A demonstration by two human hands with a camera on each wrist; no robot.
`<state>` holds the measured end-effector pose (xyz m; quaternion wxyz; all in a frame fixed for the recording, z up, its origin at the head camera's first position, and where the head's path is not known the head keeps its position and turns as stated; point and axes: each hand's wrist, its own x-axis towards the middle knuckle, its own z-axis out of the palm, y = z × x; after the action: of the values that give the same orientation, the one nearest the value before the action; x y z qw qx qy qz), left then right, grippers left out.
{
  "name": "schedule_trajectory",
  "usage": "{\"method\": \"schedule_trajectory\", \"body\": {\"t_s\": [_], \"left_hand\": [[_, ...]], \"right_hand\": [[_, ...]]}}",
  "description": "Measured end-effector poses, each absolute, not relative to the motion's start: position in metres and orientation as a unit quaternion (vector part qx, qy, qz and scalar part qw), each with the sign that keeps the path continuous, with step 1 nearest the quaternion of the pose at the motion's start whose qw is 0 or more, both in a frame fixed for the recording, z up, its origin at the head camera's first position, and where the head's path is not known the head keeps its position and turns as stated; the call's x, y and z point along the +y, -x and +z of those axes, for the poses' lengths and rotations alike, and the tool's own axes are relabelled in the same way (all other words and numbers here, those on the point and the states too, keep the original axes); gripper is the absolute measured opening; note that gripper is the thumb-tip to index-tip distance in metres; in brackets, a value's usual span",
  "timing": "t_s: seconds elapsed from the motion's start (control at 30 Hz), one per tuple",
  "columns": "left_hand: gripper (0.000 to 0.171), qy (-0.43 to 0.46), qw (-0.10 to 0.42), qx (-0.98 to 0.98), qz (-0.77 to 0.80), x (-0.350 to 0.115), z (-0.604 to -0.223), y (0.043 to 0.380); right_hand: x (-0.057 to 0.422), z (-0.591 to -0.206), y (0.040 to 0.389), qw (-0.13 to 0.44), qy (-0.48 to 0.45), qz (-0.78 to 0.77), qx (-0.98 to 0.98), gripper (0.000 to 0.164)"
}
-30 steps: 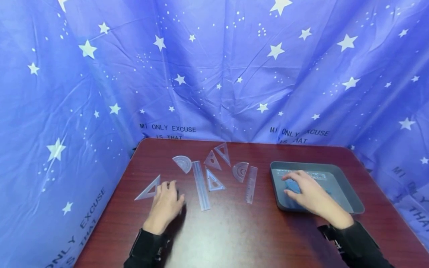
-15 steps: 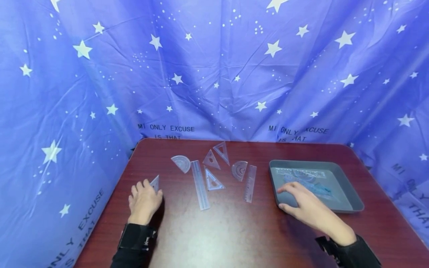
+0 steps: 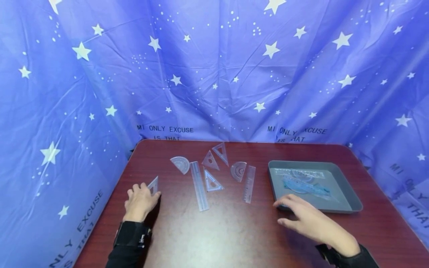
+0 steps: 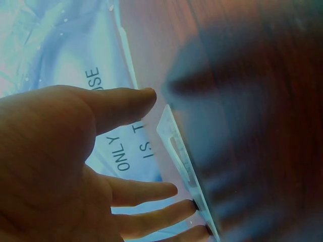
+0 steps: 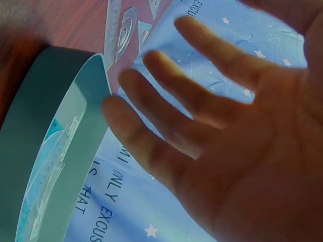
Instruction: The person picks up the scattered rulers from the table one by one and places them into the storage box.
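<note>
My left hand (image 3: 139, 201) is low over the table's left side, partly covering a clear set square (image 3: 153, 185). In the left wrist view, the thumb is spread from the fingers, and the fingertips are right at the edge of that set square (image 4: 176, 151). At the front left corner of a grey tray (image 3: 348, 193), my right hand (image 3: 306, 221) hovers with relaxed, spread fingers and holds nothing. Inside the tray lie a clear ruler (image 3: 316, 174) and blue-tinted clear drawing pieces (image 3: 308, 186), overlapping each other.
Mid-table lie a protractor (image 3: 181, 164), a long ruler (image 3: 199, 188), a blue-edged set square (image 3: 212, 181), two more set squares (image 3: 210, 160), another protractor (image 3: 238, 171) and a short ruler (image 3: 249, 185). A starry blue curtain (image 3: 214, 67) hangs behind the table (image 3: 214, 238).
My left hand has moved left over the set square, now covering much of it. My right hand has drawn back from over the tray towards its front left corner, uncovering the blue pieces.
</note>
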<state>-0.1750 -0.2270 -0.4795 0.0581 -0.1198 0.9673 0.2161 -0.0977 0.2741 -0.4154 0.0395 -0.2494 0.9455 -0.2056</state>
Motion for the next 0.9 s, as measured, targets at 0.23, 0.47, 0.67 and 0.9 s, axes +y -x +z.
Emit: {"method": "schedule_trajectory", "body": {"t_s": [0.23, 0.47, 0.67, 0.9], "left_hand": [[0.062, 0.125, 0.041, 0.972, 0.194, -0.224, -0.484, 0.176], [0.050, 0.125, 0.008, 0.974, 0.190, -0.221, -0.488, 0.177], [0.055, 0.132, 0.000, 0.973, 0.189, -0.220, -0.487, 0.179], [0.066, 0.141, 0.006, 0.971, 0.194, -0.218, -0.485, 0.179]], "right_hand": [[0.273, -0.420, 0.090, 0.049, 0.299, -0.207, 0.930, 0.035], [0.272, -0.421, 0.089, 0.026, 0.308, -0.199, 0.930, 0.036], [0.270, -0.423, 0.088, 0.022, 0.315, -0.201, 0.927, 0.039], [0.266, -0.427, 0.088, 0.011, 0.324, -0.209, 0.922, 0.038]]}}
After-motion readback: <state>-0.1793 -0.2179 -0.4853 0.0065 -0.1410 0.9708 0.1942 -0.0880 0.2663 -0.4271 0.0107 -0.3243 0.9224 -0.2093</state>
